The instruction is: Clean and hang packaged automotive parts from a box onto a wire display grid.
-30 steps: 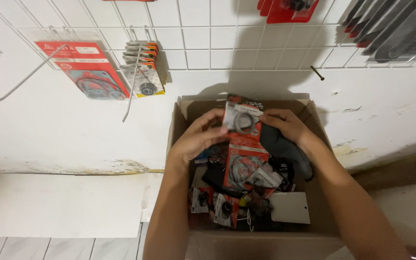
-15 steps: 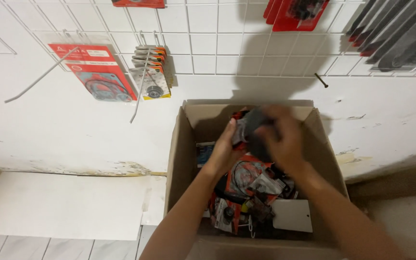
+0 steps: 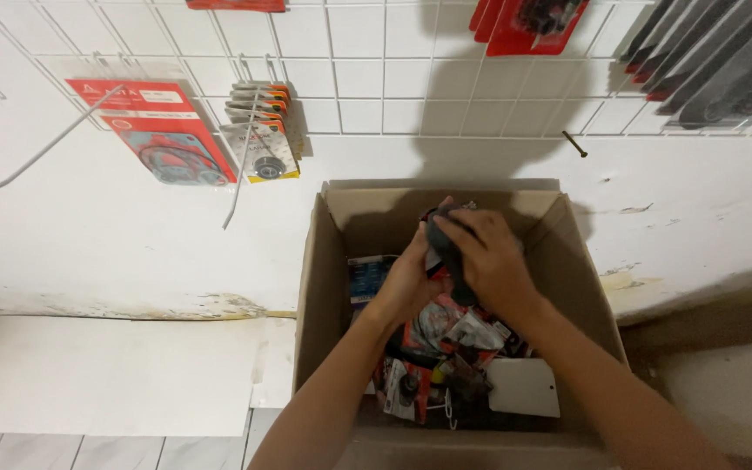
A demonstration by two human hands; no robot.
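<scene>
Dark packet (image 3: 442, 233): you hold a dark grey packaged item above the open cardboard box (image 3: 324, 287), near the box's 12 o'clock wall; what is inside the packet is too blurred to tell.
Left hand (image 3: 411, 280): at the packet's 7 o'clock, your fingers curl up around its lower left edge, gripping it.
Right hand (image 3: 489, 261): at the packet's 4 o'clock, your fingers close over its top and front, pressing it toward your left palm.
Box contents: red-and-black carded parts (image 3: 446, 344) lie heaped below your hands; a white tag (image 3: 524, 387) rests at 5 o'clock.
Wall: a white wire grid (image 3: 367, 70) hangs at 12 o'clock, carrying red carded packs (image 3: 163, 130) at 10 o'clock and a small stack of hanging packs (image 3: 261, 130) just beside them.
</scene>
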